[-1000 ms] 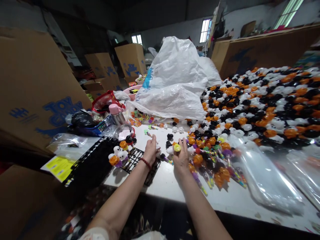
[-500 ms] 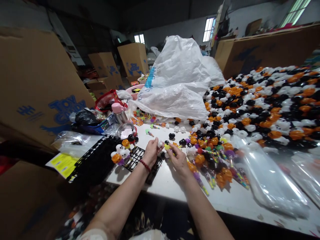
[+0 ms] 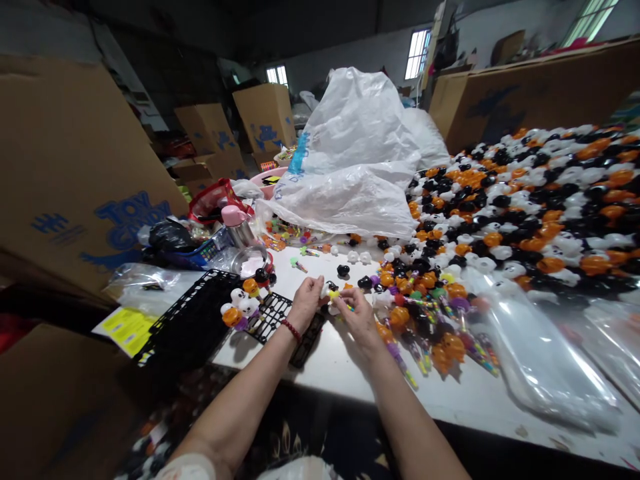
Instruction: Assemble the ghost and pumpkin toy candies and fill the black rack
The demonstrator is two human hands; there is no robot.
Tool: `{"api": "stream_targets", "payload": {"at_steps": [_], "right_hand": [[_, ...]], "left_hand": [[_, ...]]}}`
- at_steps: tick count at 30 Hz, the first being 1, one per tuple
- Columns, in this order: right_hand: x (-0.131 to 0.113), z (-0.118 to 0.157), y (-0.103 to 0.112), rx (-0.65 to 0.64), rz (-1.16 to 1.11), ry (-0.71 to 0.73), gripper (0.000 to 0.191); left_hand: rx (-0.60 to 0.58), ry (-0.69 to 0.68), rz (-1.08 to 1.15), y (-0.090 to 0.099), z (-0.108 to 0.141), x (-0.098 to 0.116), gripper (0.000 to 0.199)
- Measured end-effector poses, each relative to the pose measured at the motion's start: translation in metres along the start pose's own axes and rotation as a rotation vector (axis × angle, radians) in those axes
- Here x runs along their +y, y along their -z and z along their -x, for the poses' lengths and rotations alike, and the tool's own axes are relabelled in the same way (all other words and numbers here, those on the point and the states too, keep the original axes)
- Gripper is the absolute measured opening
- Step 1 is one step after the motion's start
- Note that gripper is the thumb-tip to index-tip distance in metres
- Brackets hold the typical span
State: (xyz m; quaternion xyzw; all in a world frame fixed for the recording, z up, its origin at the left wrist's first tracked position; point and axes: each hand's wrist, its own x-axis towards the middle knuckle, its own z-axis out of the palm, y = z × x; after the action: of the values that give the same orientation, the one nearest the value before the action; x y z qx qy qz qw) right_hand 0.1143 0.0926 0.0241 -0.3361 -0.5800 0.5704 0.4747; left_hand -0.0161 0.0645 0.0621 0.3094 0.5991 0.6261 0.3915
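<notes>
My left hand (image 3: 306,308), with a red bead bracelet at the wrist, is closed at the fingertips beside a small white piece. My right hand (image 3: 358,316) pinches a small yellow-topped pen (image 3: 333,294) with a white piece against its end. Both hands are nearly touching above the white table (image 3: 330,385). Under my left hand lies a black grid rack (image 3: 274,313), where white and orange figure toppers (image 3: 245,305) stand at its left part. Right of my right hand is a pile of colourful pens with orange, black and white toppers (image 3: 427,283).
A large heap of orange, black and white pieces (image 3: 540,200) fills the right. Clear plastic bags (image 3: 545,360) lie at the right edge. Beyond the hands is a big white sack (image 3: 355,133). A pink-lidded flask (image 3: 238,225) and cardboard boxes (image 3: 65,173) stand left.
The white piece has moved from my left fingertips toward the yellow-topped pen in my right hand. My left fingertips have risen slightly.
</notes>
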Motion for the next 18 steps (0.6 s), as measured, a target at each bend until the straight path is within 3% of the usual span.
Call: {"api": "stream_targets", "payload": {"at_steps": [6,10,14,18], "right_hand": [[-0.005,0.001,0.001,-0.091,0.068,0.054,0.023],[-0.005,0.001,0.002,-0.075,0.046,0.031,0.026],[-0.002,-0.001,0.003,-0.077,-0.002,0.020,0.028],[0.005,-0.003,0.003,-0.090,-0.028,0.034,0.026]], "left_hand": [[0.115,-0.073,-0.186,0.002,-0.001,-0.002,0.046],[0.190,-0.143,-0.319,0.001,0.003,0.000,0.036],[0.251,-0.198,-0.414,-0.006,0.009,0.001,0.028],[0.291,-0.179,-0.473,-0.016,0.014,-0.005,0.031]]}}
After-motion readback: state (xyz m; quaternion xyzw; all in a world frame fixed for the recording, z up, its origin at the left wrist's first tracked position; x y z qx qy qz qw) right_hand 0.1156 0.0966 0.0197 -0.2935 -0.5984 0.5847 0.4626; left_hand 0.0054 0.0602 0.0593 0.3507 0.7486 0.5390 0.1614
